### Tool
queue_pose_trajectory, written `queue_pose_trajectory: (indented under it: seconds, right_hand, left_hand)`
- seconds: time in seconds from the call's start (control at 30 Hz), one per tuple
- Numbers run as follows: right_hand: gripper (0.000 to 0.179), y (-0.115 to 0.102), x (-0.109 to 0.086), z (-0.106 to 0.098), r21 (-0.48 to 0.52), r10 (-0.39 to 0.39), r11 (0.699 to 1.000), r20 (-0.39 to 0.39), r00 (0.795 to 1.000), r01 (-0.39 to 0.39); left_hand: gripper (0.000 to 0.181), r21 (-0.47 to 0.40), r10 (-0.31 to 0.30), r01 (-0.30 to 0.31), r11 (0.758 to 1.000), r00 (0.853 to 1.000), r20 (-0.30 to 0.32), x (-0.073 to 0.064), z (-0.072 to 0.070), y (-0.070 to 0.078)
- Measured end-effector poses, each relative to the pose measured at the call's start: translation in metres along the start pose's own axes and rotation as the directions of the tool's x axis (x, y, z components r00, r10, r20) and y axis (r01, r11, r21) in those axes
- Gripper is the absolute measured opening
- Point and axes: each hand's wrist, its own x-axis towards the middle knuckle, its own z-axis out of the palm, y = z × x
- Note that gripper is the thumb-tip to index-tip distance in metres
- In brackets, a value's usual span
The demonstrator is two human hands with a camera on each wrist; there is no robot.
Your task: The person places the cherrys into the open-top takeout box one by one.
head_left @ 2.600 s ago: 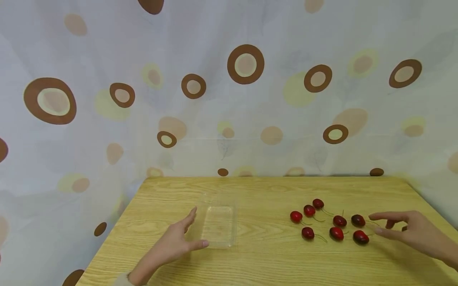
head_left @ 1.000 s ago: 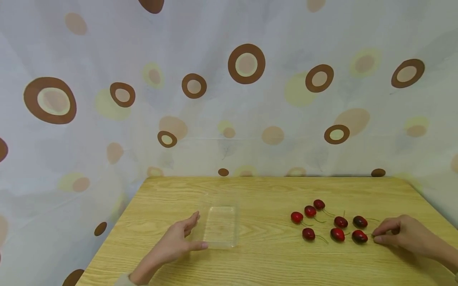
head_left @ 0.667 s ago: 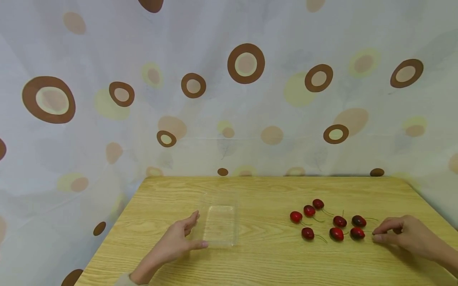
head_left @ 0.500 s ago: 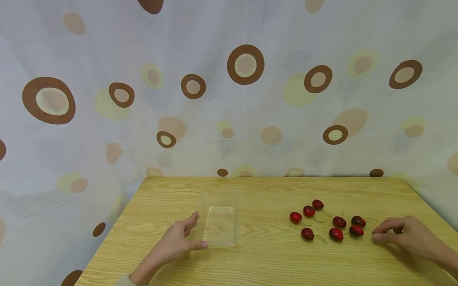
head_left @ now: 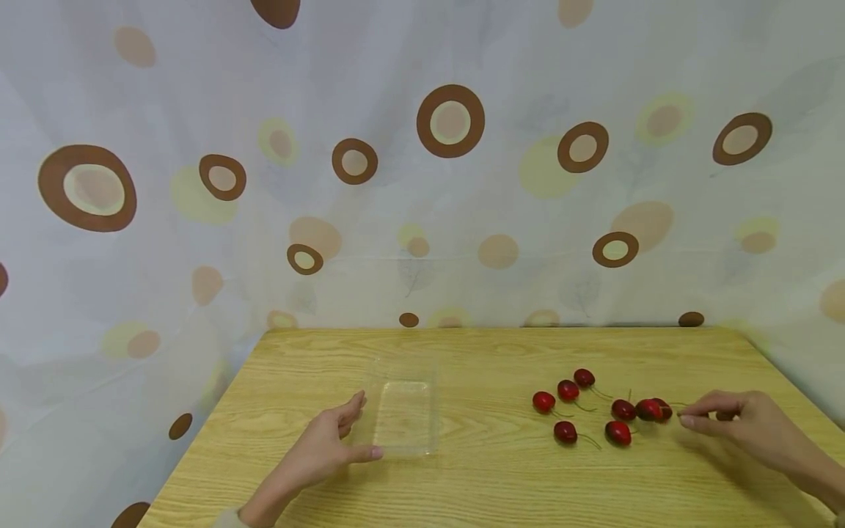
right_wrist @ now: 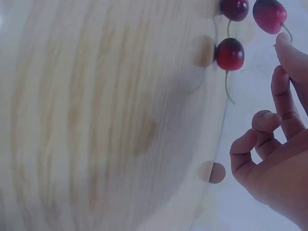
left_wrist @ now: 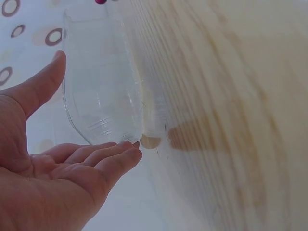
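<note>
With thumb and index finger, my right hand (head_left: pixel 752 425) pinches the stem of a red cherry (head_left: pixel 649 410). In the right wrist view the held cherry (right_wrist: pixel 269 16) hangs apart from the wood, its stem at the thumb tip. Behind it in the head view, a darker cherry (head_left: pixel 665 411) is partly hidden. My left hand (head_left: pixel 326 444) lies at the left side of a clear plastic box (head_left: pixel 434 418), thumb and fingers spread. The left wrist view has the fingertips (left_wrist: pixel 131 153) at the box's end; whether they press on it I cannot tell.
Several loose cherries with stems, such as one nearer the front (head_left: pixel 617 433) and one farther left (head_left: pixel 544 402), lie on the right half of the wooden table (head_left: pixel 488 484). A patterned curtain (head_left: pixel 502 183) stands behind the table's back edge.
My right hand has closed on a cherry's stem and drawn the cherry up from the front right of the group, slightly left and away. The left hand stays by the box.
</note>
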Motion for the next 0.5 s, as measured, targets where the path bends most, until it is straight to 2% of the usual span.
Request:
queue_pose_trajectory:
  seconds: [0.2,0.5]
  right_hand:
    - [0.029,-0.017,0.003,0.001,0.02,0.014,1.0,0.003,1.0,-0.014]
    - [0.031,-0.04,0.014,0.005,0.085,-0.016,0.996,-0.019,1.0,0.018]
  left_hand:
    - [0.103,-0.013,-0.009,0.009,1.0,1.0,-0.009,0.001,0.001,-0.003]
    - [0.103,-0.025,-0.02,0.02,1.0,1.0,-0.013,0.002,0.002,-0.002]
